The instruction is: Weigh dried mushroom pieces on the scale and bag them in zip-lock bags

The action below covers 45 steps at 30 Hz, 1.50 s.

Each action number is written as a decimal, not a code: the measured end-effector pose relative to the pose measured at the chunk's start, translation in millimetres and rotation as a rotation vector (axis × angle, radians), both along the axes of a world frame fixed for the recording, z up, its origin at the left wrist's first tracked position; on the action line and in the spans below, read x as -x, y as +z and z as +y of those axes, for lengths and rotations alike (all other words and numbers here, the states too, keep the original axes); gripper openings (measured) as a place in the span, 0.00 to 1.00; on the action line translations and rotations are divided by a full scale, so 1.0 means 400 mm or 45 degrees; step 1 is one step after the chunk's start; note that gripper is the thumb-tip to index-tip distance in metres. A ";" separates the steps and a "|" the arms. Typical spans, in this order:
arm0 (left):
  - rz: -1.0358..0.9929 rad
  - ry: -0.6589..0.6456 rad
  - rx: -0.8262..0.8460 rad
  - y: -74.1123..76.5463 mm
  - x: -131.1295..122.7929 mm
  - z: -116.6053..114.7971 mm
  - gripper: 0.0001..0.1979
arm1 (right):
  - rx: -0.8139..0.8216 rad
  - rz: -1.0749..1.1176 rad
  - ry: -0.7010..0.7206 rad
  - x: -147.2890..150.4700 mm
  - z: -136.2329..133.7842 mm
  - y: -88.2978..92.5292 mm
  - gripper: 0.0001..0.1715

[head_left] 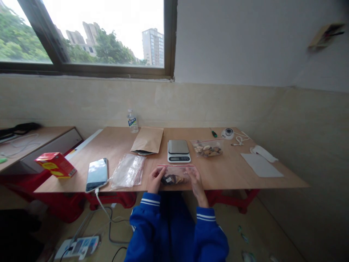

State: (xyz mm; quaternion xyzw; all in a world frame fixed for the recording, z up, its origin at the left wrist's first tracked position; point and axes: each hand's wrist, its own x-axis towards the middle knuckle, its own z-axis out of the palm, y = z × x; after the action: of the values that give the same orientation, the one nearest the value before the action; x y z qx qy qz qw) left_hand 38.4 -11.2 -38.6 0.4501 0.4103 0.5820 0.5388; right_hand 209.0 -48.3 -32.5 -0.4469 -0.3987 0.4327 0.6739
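A small clear zip bag with a red seal strip and brown pieces inside lies at the near edge of the wooden table. My left hand grips its left end with curled fingers. My right hand rests on its right end, fingers pressed on the plastic. Just behind the bag stands a small digital scale. Right of the scale lies a second clear bag of mixed pieces.
A brown paper envelope, a pile of empty clear bags, a charging phone, a red box, a water bottle, a tape roll, a screwdriver and white paper lie around. A power strip sits on the floor.
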 end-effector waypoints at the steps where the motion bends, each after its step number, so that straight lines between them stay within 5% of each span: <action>1: 0.013 0.000 -0.009 -0.003 0.001 0.002 0.15 | 0.004 -0.006 -0.007 -0.002 0.000 0.000 0.14; 13: 0.187 0.024 -0.092 0.003 0.009 0.003 0.14 | -0.016 -0.225 -0.101 -0.015 0.016 0.004 0.17; 21: 0.170 -0.022 -0.063 0.033 -0.007 -0.006 0.15 | -0.039 0.070 0.047 -0.012 0.019 0.000 0.23; 29: 0.125 -0.046 0.012 0.025 -0.008 -0.010 0.17 | 0.078 -0.046 0.041 -0.005 0.017 0.001 0.16; 42: 0.292 0.250 -0.211 0.027 -0.023 -0.028 0.13 | -0.035 -0.200 -0.160 0.010 0.010 0.007 0.14; 45: 0.291 0.208 -0.141 0.022 -0.025 -0.026 0.15 | -0.002 -0.151 -0.153 0.011 0.004 0.010 0.14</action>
State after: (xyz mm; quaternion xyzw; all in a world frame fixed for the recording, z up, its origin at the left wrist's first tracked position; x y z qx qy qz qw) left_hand 48.3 -21.4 -29.8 0.5076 0.4715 0.5905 0.4139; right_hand 204.7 -46.9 -28.5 -0.4943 -0.4108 0.3640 0.6741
